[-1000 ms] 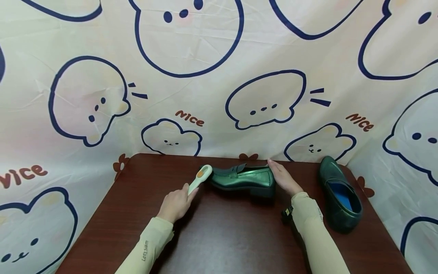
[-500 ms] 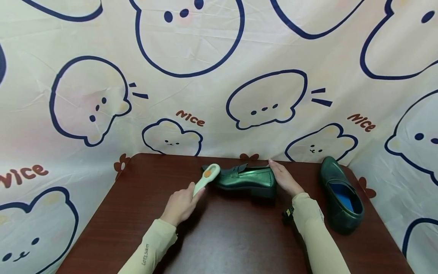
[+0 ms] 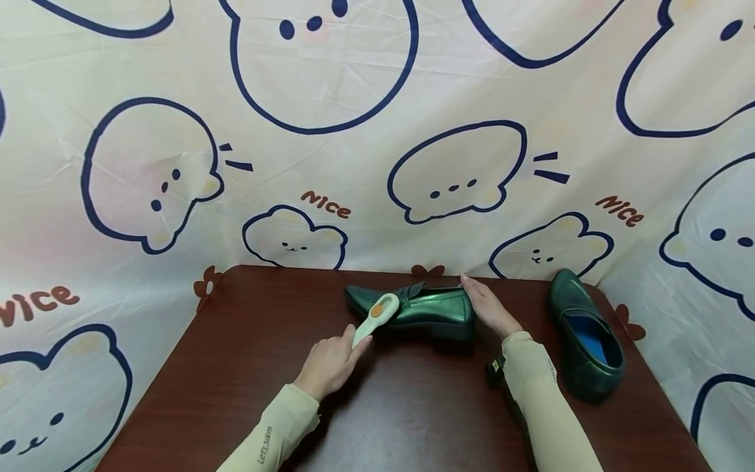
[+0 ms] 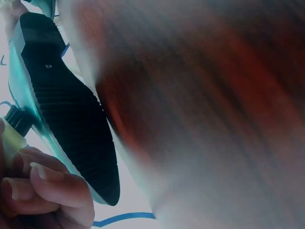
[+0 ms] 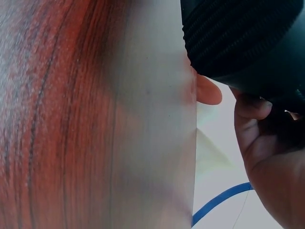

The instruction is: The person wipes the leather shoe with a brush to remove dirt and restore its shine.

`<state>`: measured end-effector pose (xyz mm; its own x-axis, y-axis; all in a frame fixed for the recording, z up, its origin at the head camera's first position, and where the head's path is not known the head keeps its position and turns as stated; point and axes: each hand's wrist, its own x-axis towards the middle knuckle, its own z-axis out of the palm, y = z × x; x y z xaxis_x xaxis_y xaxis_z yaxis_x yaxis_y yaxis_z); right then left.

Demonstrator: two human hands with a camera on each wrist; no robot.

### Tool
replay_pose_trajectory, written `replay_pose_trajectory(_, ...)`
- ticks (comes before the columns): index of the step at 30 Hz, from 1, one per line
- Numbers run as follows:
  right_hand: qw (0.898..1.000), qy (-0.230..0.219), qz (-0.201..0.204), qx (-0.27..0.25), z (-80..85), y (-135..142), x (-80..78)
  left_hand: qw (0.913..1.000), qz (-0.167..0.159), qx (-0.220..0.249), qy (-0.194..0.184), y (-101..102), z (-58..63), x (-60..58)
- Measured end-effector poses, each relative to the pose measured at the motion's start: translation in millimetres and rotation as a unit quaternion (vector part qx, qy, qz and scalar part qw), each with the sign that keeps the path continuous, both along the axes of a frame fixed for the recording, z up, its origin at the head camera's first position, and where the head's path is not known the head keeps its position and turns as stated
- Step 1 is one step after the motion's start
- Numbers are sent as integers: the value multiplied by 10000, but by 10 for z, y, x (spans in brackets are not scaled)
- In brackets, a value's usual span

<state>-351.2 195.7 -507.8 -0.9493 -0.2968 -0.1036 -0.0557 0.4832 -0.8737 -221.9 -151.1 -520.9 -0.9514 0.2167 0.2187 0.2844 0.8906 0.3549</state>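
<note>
A green metallic loafer lies sideways in the head view, toe to the left. Its dark ridged sole faces the left wrist camera. My right hand grips it at the heel end; in the right wrist view the fingers are partly hidden behind the heel. My left hand holds a small brush by its pale green handle, which carries an orange spot. Dark bristles meet the loafer's side in the left wrist view.
The matching green loafer, blue inside, stands at the right of the brown wooden table. A patterned cloth hangs behind the table and at both sides. A dark strap-like item is by the right wrist.
My left hand has moved the brush rightward along the loafer, from the toe towards its middle, uncovering the toe. My right hand and the loafer have stayed in place.
</note>
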Motion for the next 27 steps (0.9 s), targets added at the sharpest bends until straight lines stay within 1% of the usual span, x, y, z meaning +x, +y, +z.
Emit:
replay_pose_trajectory(7,10000,-9,-36,-29,-11,27,-4,9997,192,-163,13,-92,-46,-64)
replay_pose_trajectory(17,9999,-127,-11,94,-36,4,-6,9975,650,-137,-244,-375,-90,-154)
replay_pose_trajectory(22,9999,-65,60,71,-43,8,-12,9951,872,-82,-456,-465,-79,-191)
replay_pose_trajectory(25,10000,-83,40,26,-48,13,-19,9940,913,83,-596,-461,-43,-186)
replay_pose_trajectory(27,9999,-103,30,26,-50,19,-16,9936,870,279,-659,-424,1,-163)
